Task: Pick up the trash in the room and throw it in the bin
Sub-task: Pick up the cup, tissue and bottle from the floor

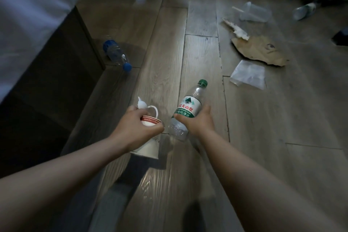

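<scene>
Both hands are up front, low over the wood floor point(197, 24). L hand point(137, 126) is clenched round a paper cup point(148, 148), white w/ a red band, tipped on its side. A white plastic bit point(141, 104) pokes out past the knuckles; can't tell what it is. R hand point(199, 120) grips a green-cap bottle point(188, 109) round the label, thumb across the front, cap pointing away and slightly up. The bottle is clear and looks empty. Cup and bottle sit just beside each other, nearly touching btwn the two hands.

More trash on the floor: beyond the L hand and off to its left, a blue-cap bottle point(116, 55) lies on its side next to the dark bed base point(56, 81), white sheet point(28, 15) above it. Ahead and right of the R hand, near, there's a crumpled clear wrapper point(248, 73). Just past that lies a flat brown paper bag point(259, 51) w/ a torn white scrap point(236, 30) at its far end. Further out the same way, a clear plastic cup point(254, 12) on its side w/ a straw, and well off to the right a third bottle point(304, 11), blurry.
</scene>
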Demonstrator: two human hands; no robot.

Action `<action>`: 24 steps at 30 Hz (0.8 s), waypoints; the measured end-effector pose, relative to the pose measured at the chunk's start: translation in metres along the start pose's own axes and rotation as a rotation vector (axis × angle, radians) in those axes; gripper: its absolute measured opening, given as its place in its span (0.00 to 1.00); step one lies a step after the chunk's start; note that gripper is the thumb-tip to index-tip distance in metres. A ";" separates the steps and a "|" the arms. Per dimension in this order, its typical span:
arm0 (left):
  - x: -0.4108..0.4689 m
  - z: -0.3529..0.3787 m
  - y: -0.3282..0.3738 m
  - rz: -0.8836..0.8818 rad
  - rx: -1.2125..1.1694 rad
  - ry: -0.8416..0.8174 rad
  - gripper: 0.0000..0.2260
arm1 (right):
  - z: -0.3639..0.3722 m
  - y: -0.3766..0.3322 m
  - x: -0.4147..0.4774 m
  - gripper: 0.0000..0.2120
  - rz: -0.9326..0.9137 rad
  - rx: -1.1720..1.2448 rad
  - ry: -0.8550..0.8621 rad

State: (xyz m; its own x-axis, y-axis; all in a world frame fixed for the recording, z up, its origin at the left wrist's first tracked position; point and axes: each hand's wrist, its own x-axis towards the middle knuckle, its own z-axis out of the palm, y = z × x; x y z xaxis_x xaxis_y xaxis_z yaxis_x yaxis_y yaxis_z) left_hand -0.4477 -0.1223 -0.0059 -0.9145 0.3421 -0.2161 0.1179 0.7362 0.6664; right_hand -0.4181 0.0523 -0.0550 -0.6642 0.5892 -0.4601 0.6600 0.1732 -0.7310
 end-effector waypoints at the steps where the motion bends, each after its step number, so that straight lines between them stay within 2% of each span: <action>1: -0.002 -0.002 0.001 0.004 0.000 0.005 0.09 | 0.001 -0.003 0.001 0.47 0.079 0.099 -0.028; 3: -0.008 -0.006 0.000 0.009 0.001 0.014 0.09 | 0.000 -0.005 0.000 0.42 0.186 0.170 -0.099; 5: -0.012 -0.010 -0.002 0.006 0.006 0.020 0.08 | -0.008 0.000 -0.005 0.44 0.227 0.156 -0.176; 6: -0.014 -0.011 -0.003 0.007 0.006 0.022 0.08 | -0.014 0.004 -0.009 0.40 0.230 0.148 -0.202; 9: -0.019 -0.012 0.003 0.017 -0.003 0.027 0.08 | -0.043 0.014 -0.030 0.18 0.231 0.147 -0.283; 11: -0.024 -0.009 0.014 0.042 -0.020 0.028 0.08 | -0.068 0.019 -0.049 0.14 0.191 0.135 -0.327; 15: -0.033 -0.002 0.051 0.079 -0.078 0.046 0.14 | -0.124 0.016 -0.084 0.15 0.123 0.161 -0.308; 17: -0.040 -0.001 0.075 0.110 -0.099 0.054 0.17 | -0.154 0.012 -0.104 0.22 0.074 0.167 -0.219; 18: -0.044 -0.003 0.088 0.134 -0.105 0.062 0.17 | -0.169 0.009 -0.114 0.26 0.057 0.173 -0.173; 24: -0.062 -0.017 0.192 0.301 -0.099 0.033 0.15 | -0.258 -0.003 -0.175 0.30 0.020 0.316 0.063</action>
State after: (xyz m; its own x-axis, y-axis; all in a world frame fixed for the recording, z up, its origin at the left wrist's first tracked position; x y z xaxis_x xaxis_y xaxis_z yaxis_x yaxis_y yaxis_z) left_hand -0.3753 -0.0120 0.1475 -0.8566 0.5154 0.0239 0.3485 0.5437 0.7635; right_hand -0.2131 0.1522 0.1576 -0.6225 0.6395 -0.4512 0.5244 -0.0871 -0.8470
